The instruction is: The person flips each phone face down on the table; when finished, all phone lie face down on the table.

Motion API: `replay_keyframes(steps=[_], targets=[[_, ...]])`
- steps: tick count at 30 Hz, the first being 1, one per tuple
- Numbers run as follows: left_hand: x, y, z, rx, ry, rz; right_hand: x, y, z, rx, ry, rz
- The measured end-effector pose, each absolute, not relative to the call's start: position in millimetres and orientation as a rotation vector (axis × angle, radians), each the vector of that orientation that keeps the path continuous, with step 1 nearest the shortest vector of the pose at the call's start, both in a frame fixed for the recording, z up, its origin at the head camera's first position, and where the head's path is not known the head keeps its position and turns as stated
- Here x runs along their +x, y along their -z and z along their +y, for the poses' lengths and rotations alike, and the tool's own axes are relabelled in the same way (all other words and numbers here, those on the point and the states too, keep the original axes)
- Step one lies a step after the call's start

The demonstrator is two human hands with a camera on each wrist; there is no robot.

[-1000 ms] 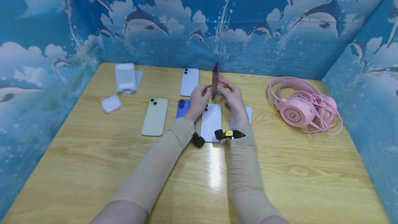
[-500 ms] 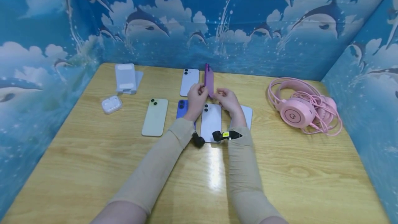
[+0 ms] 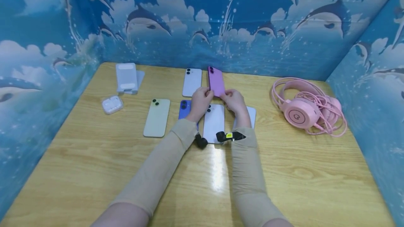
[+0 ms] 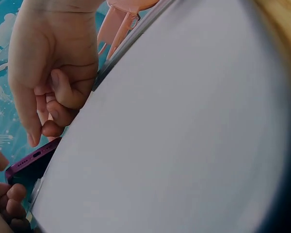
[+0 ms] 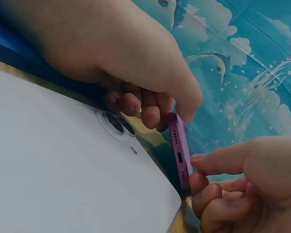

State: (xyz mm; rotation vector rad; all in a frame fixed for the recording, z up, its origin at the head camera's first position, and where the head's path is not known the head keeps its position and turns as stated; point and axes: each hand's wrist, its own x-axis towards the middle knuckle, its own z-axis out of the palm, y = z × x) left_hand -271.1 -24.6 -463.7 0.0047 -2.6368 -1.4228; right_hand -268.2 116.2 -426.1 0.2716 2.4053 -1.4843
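Observation:
A pink-purple phone is held between both hands near the back of the table, its camera side up and its near end lifted. My left hand pinches the near left corner, thumb on top. At the near right corner my right hand pinches it too; in the right wrist view the phone's port edge lies between both hands' fingers. Under the wrists lie a white phone, a blue phone partly covered by my left hand, and a pale phone partly covered by my right.
Another pale phone lies left of the pink-purple one, and a pale yellow phone further left. An earbud case and a white stand are at the far left. Pink headphones with a cable lie right. Dolphin-print walls surround the table.
The pink-purple phone has turned from standing edge-on to lying tilted with its back up. My right hand let go of it, then took its near right corner.

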Motion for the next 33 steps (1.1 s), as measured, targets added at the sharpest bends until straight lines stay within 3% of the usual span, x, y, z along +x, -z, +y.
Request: replay_keyframes(steps=[22,33], targets=[[-272,453,-22,0.027,1.189,-2.882,-271,426,115,0.349,1.31,2.531],[-265,460,-20,0.016,1.36,-2.793,-265,425,116,0.361,1.344,2.45]])
